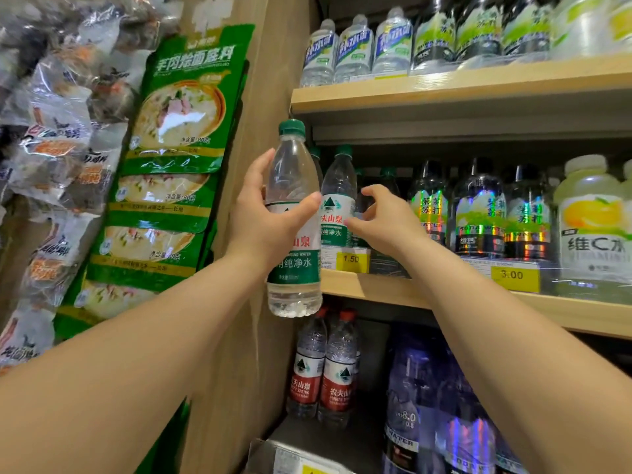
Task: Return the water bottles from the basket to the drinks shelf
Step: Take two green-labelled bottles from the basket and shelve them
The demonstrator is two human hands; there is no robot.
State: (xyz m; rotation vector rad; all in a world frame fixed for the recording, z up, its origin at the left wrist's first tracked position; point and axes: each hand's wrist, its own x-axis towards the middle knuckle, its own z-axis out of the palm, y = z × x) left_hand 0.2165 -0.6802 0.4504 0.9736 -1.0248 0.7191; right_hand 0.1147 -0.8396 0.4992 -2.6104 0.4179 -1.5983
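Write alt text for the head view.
The left hand grips a green-capped water bottle upright in front of the middle shelf, while the right hand reaches to a matching bottle standing there. Further right stand soda bottles; noodle packets hang at left.

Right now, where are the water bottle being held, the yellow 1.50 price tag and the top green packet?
Held water bottle [294, 265]: head view, on its green label.
Yellow 1.50 price tag [351, 259]: head view, on the printed digits.
Top green packet [181, 111]: head view, on the pictured bowl.
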